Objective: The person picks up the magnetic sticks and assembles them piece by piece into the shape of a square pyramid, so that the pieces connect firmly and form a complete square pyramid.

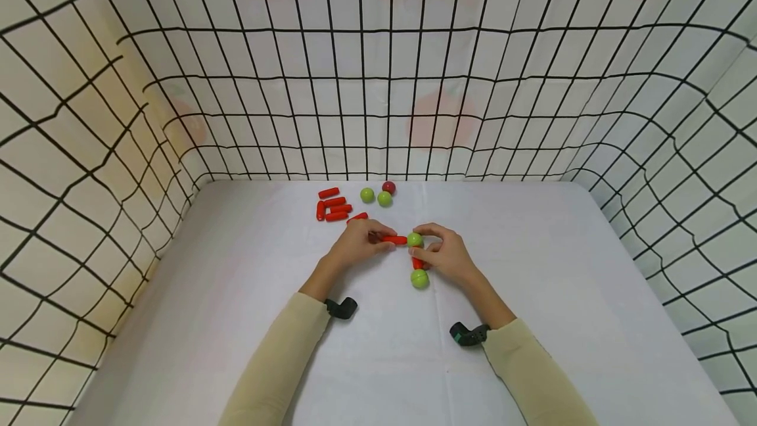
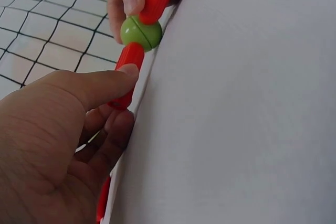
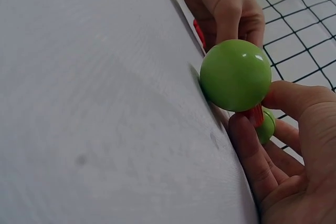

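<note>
Thumb and fingers of my left hand (image 1: 357, 242) pinch a short red rod (image 1: 395, 240), whose far end meets a green ball (image 1: 415, 240). A second red rod (image 1: 417, 261) joins that ball to a nearer green ball (image 1: 419, 279), making a corner shape low over the white cloth. My right hand (image 1: 447, 256) grips this second rod by the upper ball, with a fingertip at the ball. In the left wrist view the ball (image 2: 140, 34) has a dark groove around it. The nearer ball (image 3: 236, 74) hides most of the right-hand rod in the right wrist view.
Several loose red rods (image 1: 337, 210) lie beyond my left hand, one right by its fingers. Two green balls (image 1: 367, 195) and a dark red ball (image 1: 388, 187) sit to their right. A black wire grid (image 1: 367, 77) fences the back and sides of the white-covered table (image 1: 562, 268).
</note>
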Tool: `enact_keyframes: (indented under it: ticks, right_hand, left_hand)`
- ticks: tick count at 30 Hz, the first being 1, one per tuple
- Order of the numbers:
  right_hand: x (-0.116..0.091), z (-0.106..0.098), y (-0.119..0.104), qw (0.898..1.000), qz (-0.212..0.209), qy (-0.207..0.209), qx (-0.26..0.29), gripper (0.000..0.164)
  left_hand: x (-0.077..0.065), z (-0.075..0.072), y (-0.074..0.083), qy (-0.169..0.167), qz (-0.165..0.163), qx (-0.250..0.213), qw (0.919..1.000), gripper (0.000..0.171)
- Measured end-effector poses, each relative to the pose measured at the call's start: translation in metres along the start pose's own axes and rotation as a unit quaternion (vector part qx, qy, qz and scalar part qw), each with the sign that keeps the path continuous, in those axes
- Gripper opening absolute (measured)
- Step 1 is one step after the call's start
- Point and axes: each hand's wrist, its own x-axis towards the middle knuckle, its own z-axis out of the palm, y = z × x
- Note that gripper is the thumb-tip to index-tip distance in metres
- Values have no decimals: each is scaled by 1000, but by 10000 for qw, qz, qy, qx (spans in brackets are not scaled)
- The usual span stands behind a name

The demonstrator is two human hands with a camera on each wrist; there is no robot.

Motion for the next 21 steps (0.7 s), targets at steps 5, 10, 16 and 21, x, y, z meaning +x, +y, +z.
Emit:
enact_keyframes:
  ticks: [5,10,16,21]
  right_hand:
    - [2,0,0,9999,-21,35,-98,43]
    - [7,-3,1,9984,-157,173,-523,41]
    - [14,-4,2,9967,-295,-24,-755,34]
    - [16,-3,3,9975,-211,-16,-671,30]
  left_hand:
    - [0,1,1,63,-14,12,10000,26]
    - [-1,3,2,122,32,-91,9999,26]
    - [-1,5,1,153,33,-101,9998,26]
    - [0,3,0,129,-48,-168,9998,28]
